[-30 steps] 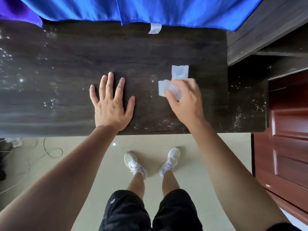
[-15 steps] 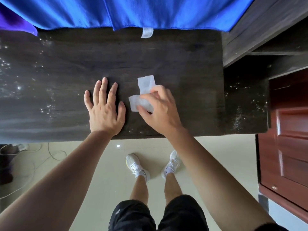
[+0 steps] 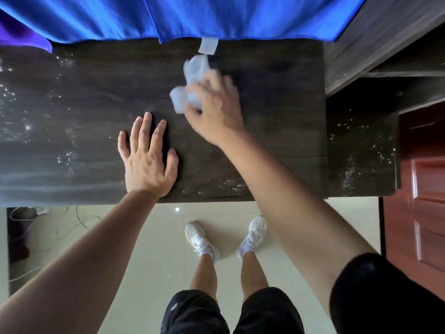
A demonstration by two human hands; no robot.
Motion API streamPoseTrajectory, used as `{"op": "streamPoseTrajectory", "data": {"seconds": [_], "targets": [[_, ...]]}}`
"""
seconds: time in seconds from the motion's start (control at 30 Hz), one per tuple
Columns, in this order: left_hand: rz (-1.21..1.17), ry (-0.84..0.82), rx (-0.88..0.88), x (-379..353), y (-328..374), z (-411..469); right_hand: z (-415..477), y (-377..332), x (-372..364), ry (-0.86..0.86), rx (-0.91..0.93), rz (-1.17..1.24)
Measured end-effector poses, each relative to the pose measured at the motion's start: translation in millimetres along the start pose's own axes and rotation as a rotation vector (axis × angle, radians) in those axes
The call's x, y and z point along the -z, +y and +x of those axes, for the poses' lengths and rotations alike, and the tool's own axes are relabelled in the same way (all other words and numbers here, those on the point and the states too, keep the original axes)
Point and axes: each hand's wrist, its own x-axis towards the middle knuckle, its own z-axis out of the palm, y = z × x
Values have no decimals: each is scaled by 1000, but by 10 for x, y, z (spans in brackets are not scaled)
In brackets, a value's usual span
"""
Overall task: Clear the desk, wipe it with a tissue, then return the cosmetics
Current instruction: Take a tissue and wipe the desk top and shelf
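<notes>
Fingers (image 3: 212,88) of the right hand (image 3: 214,112) are pinching a crumpled white tissue (image 3: 190,83) against the dark wooden desk (image 3: 277,104). Left hand (image 3: 147,160) is lying flat, fingers spread, holding nothing. The thin tissue is likely risking tearing or snagging the blue cloth's white tag (image 3: 208,45).

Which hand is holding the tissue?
The right hand grips the crumpled white tissue against the dark desk. The left hand lies flat, fingers spread, holding nothing.

No readable text anywhere. White tag (image 3: 208,45) on the blue cloth (image 3: 192,15) hem looks blank; small dark marks on the white socks (image 3: 246,249) too small to read.
</notes>
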Motion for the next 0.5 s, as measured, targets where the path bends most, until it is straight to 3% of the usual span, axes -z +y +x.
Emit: {"op": "streamPoseTrajectory", "data": {"seconds": [0.17,0.23,0.33,0.43,0.5], "targets": [[-20,0,2,7,3,-1,-982,396,288,-81,193,93],[-20,5,4,8,11,-10,-1003,826,504,33,106,30],[-12,-8,3,13,19,1,-666,1313,724,184,-208,-122],[-5,-25,15,9,19,2,-385,1216,680,230,-373,-156],[16,-37,25,12,20,6,-395,924,548,185,-361,-143]]}}
